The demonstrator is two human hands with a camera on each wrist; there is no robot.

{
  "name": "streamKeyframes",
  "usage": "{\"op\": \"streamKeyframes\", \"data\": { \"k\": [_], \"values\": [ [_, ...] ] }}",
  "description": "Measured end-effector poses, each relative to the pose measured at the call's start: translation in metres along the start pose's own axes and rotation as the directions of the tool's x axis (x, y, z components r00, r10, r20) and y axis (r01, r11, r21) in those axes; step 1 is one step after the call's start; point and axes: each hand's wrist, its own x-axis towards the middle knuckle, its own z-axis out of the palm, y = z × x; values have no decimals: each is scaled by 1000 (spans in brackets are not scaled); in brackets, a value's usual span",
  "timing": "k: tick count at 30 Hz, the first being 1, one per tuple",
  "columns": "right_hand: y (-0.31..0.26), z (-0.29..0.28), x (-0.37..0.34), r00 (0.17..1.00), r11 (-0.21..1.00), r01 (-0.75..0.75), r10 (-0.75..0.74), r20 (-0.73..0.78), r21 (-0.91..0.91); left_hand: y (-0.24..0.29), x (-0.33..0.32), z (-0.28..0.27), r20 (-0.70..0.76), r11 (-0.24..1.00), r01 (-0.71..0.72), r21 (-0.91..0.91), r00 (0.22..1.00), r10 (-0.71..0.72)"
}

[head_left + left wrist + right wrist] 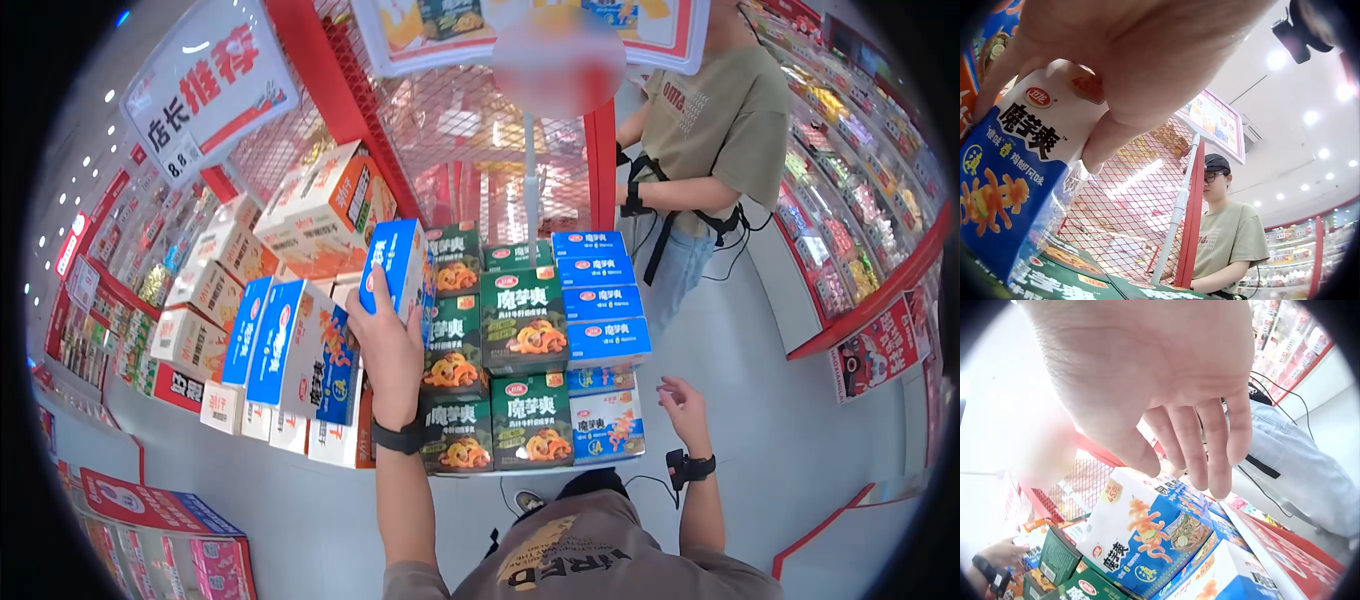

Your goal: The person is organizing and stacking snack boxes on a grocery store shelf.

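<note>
blue box (399,258) sits gripped in left hand (390,350), apart from right hand (687,410).

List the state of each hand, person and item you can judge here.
Blue box: held, looks closed
Left hand: gripping that box
Right hand: holding nothing, fingers slightly bent
Green boxes: look closed, grouped together
Mesh panel: upright
Other person: standing
</note>
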Motion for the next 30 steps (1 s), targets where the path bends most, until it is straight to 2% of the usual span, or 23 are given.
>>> {"op": "streamKeyframes", "data": {
  "k": [2,7,11,14,17,20,21,25,27,28,30],
  "values": [
    [-34,2,-10,999,996,38,-36,37,-82,1,3,-1,-21,1000,-17,-3,1000,17],
    [-49,-2,-13,994,983,104,-100,32,-149,-3,2,2,-20,1000,-2,6,1000,2],
    [-61,-5,-20,996,988,87,-85,22,-130,-1,2,0,-15,1000,21,-10,1000,-22],
    [-75,-8,-22,990,976,132,-122,71,-176,-4,3,2,-22,1000,0,-4,1000,0],
    [-56,-6,-12,983,984,84,-56,176,-154,-4,3,4,-37,1000,1,16,999,-1],
    [-37,11,3,961,973,121,-66,268,-196,-2,5,2,-30,999,24,29,999,-24],
    [-31,12,8,957,978,108,-53,286,-180,-7,4,5,-61,999,-8,47,998,11],
    [-42,15,58,935,989,104,-61,349,-106,-6,6,11,-99,996,13,88,995,-4],
    [-48,21,78,924,992,96,-60,377,-79,3,6,7,-38,994,110,3,993,-110],
    [-41,26,83,923,983,141,-88,374,-115,7,6,4,2,987,157,-36,988,-157],
    [-25,38,93,914,953,238,-154,374,-189,10,5,2,6,986,162,-41,987,-162]
  ]
}}
